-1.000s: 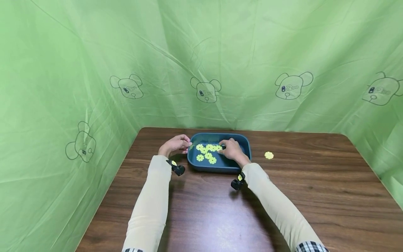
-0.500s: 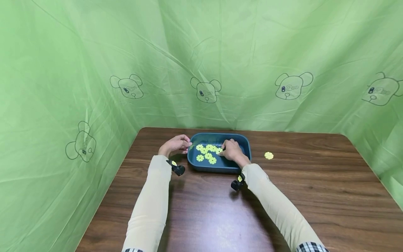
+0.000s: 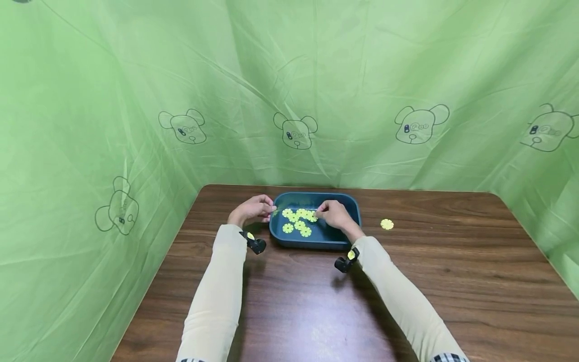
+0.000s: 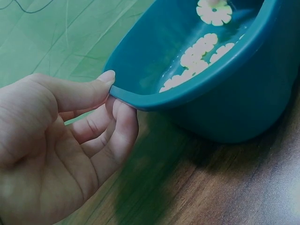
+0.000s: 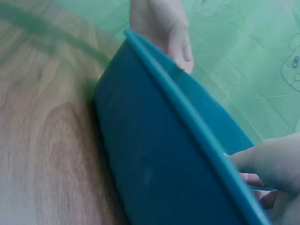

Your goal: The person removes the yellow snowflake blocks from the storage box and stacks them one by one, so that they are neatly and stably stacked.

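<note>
A dark blue-green plastic basin (image 3: pixel 312 245) stands on the table with several yellow flower-shaped cutouts (image 3: pixel 288 228) inside. At its left end my left hand (image 3: pixel 254 208) pinches the rim, thumb on top and curled fingers beneath, as the left wrist view shows closely. My right hand (image 3: pixel 335 215) reaches over the basin's right half. Its thumb and fingertips pinch one flower cutout (image 4: pixel 214 13), which appears apart from the others in the left wrist view. In the right wrist view the basin wall (image 5: pixel 150 136) hides most of the inside.
One more flower cutout (image 3: pixel 386 224) lies on the wooden table (image 3: pixel 452 261) right of the basin. A green curtain (image 3: pixel 253 75) with drawn bear heads hangs behind and at both sides. A wrist camera (image 3: pixel 255 245) sits on each forearm.
The right hand has closed on a flower cutout on the basin's floor and raised it slightly, drawing the wrist a little to the right. The left hand keeps its hold on the rim.
</note>
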{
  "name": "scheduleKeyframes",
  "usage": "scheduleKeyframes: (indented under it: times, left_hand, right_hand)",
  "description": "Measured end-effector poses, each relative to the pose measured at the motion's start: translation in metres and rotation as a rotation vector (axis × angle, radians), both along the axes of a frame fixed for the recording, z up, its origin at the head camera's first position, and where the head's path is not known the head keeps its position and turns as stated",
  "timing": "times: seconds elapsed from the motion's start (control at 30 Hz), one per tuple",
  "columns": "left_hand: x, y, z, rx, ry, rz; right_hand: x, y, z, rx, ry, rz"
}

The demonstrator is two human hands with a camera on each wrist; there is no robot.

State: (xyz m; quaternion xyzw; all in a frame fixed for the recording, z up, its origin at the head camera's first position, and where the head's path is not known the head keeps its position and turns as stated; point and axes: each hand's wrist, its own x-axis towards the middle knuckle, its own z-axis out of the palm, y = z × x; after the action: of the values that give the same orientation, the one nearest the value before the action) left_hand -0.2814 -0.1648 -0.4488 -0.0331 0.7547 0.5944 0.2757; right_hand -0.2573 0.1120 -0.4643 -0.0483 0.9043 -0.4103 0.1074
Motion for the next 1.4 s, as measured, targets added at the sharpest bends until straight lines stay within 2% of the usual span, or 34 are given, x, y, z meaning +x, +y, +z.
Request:
scheduleKeyframes:
  times: [0.2, 0.43, 0.7, 1.07, 1.4]
  left_hand:
    - [0.000, 0.000, 0.000, 0.002, 0.002, -0.010]
    - [-0.001, -0.001, 0.000, 0.000, 0.000, -0.015]
    - [-0.001, -0.001, 0.002, -0.006, -0.003, -0.015]
    - [0.000, -0.001, 0.002, -0.016, 0.004, -0.026]
    - [0.001, 0.000, 0.004, -0.024, 0.011, -0.029]
  right_hand:
    - [0.002, 0.006, 0.007, -0.098, 0.002, -0.034]
    - [0.003, 0.013, 0.019, -0.150, -0.002, -0.049]
    - [0.004, 0.024, 0.035, -0.184, 0.042, -0.065]
    - [0.005, 0.051, 0.044, -0.264, 0.111, -0.109]
    - [0.011, 0.083, 0.046, -0.244, 0.099, -0.159]
